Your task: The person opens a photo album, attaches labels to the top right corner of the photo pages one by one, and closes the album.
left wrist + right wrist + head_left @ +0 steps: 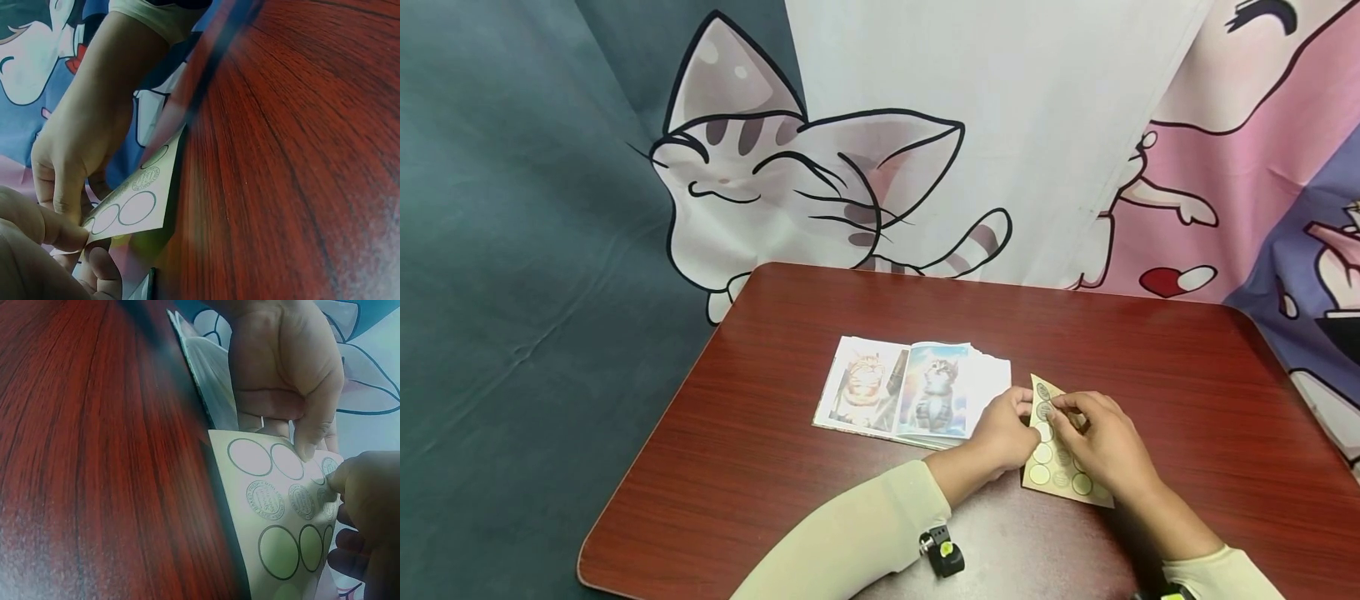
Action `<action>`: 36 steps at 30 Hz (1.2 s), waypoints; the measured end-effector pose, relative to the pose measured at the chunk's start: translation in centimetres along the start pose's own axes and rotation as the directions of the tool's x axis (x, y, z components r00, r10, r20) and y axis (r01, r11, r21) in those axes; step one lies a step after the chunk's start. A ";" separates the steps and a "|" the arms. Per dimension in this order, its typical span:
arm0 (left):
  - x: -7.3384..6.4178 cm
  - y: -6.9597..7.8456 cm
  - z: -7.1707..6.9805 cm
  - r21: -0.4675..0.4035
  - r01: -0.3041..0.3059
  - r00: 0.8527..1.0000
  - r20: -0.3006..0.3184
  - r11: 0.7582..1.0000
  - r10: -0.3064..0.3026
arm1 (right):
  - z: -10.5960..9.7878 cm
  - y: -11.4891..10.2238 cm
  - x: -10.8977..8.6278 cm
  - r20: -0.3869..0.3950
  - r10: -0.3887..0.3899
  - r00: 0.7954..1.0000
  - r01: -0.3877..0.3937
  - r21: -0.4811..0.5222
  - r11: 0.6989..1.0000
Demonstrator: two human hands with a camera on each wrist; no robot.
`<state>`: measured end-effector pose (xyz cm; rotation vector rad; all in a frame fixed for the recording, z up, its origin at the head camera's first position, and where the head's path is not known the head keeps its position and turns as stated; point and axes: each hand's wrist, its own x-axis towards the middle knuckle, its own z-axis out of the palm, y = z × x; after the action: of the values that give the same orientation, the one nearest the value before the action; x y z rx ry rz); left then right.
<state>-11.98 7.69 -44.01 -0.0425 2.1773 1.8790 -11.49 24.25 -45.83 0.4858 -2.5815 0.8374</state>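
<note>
One pale yellow paper sheet printed with rows of circles (1052,460) is held tilted just right of the open picture book with cat pictures (899,392), its lower end reaching nearer the person than the book. The left hand (1006,429), on the sheet's book-facing side, pinches that edge with the thumb in front and fingers behind, almost no gap between them. The right hand (1105,442), farther from the book, has thumb and forefinger closed together at a printed circle near the top; I cannot tell whether any edge there has lifted. The step looks like peeling off a round sticker. To do it well, keep the left pinch firm close to that circle, bend the backing slightly away, and draw the sticker back slowly at a low angle, so the thin paper neither tears nor creases.
</note>
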 end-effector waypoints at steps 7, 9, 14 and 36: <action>0.0 0.2 -0.1 0.045 -0.010 1.000 -0.001 0.999 0.010 | -0.1 -0.2 0.2 0.002 0.025 1.000 -0.025 0.004 1.000; 0.0 0.2 -0.1 0.056 -0.011 1.000 -0.001 0.998 0.011 | -0.1 -0.2 0.2 0.003 0.036 0.999 -0.036 0.006 0.999; 0.0 0.3 -0.1 0.068 -0.016 1.000 0.002 0.998 0.016 | -0.2 -0.3 0.3 -0.001 0.049 0.999 -0.049 0.012 0.999; -0.1 -0.1 -0.1 0.084 -0.020 1.000 -0.017 0.996 0.022 | 0.0 -0.6 0.2 -0.077 -0.023 0.997 0.020 -0.045 0.999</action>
<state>-11.90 7.56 -44.09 -0.0209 2.2749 1.8032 -11.42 23.70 -45.48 0.4582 -2.5143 0.7749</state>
